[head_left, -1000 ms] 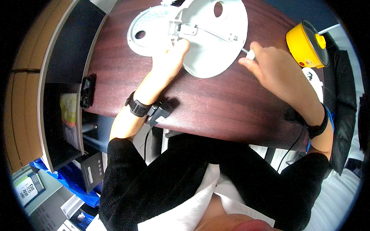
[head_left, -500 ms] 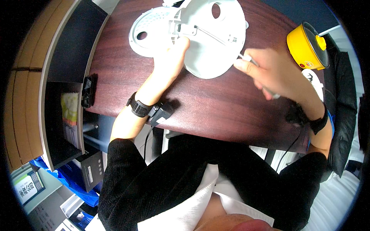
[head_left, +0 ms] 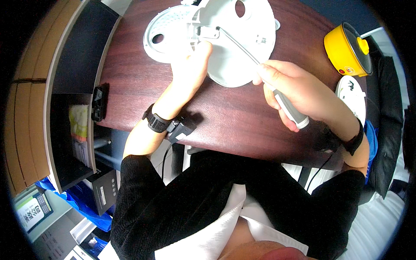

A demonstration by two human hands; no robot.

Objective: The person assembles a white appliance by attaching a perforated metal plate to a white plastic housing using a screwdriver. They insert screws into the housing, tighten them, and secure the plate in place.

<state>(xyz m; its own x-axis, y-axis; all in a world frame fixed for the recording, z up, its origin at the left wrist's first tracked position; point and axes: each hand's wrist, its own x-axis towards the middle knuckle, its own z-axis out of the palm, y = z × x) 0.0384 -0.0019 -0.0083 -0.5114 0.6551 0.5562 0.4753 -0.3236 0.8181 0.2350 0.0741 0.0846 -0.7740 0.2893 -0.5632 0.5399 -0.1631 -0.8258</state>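
Observation:
On the table lies a white plastic housing (head_left: 236,56), a large round shell joined at its left to a smaller round perforated part (head_left: 167,28) with a dark hole. My left hand (head_left: 193,65) grips the housing's near edge where the two parts meet, its thumb on top and its other fingers hidden. In my right hand (head_left: 294,86) is a screwdriver (head_left: 288,108) with a grey and white handle. Its long metal shaft slants across the shell, the tip at a small bracket (head_left: 209,32) near the joint. Whether the tip sits in a screw is too small to tell.
A yellow electric pot (head_left: 342,50) with a dark lid stands at the right, with a white object (head_left: 350,93) just nearer. A black power adapter (head_left: 181,129) with a cable lies at the front edge. Shelving (head_left: 71,130) borders the table's left.
My right hand and the screwdriver handle have swung left and nearer to me, and the handle shows more fully. The tip stays by the bracket. My left hand is almost unmoved.

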